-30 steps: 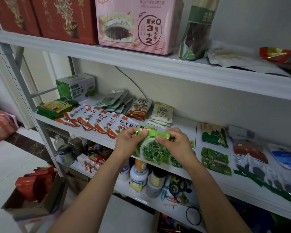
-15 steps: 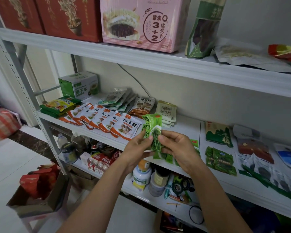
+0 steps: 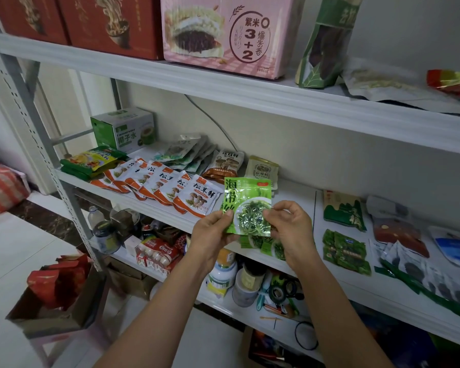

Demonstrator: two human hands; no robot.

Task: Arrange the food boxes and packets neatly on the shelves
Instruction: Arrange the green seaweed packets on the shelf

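A light green seaweed packet [image 3: 246, 204] stands upright, face toward me, in front of the middle shelf [image 3: 298, 189]. My left hand [image 3: 213, 236] pinches its lower left edge, and my right hand [image 3: 290, 229] pinches its lower right edge. More green seaweed packets [image 3: 266, 243] lie on the shelf just below and behind my hands, partly hidden. To the left on the same shelf runs an overlapping row of white and orange mushroom packets [image 3: 170, 189].
A green and white coconut water box [image 3: 124, 130] and yellow-green packets [image 3: 91, 162] sit at the shelf's left end. Dark green packets [image 3: 345, 248] and white sachets [image 3: 420, 269] lie right. A pink box [image 3: 223, 33] and red boxes [image 3: 106, 22] stand above; jars [image 3: 222, 274] below.
The seaweed packet was turned from flat and folded over to upright with its front facing me, and it sits a little higher. Both hands shifted to its lower edges.
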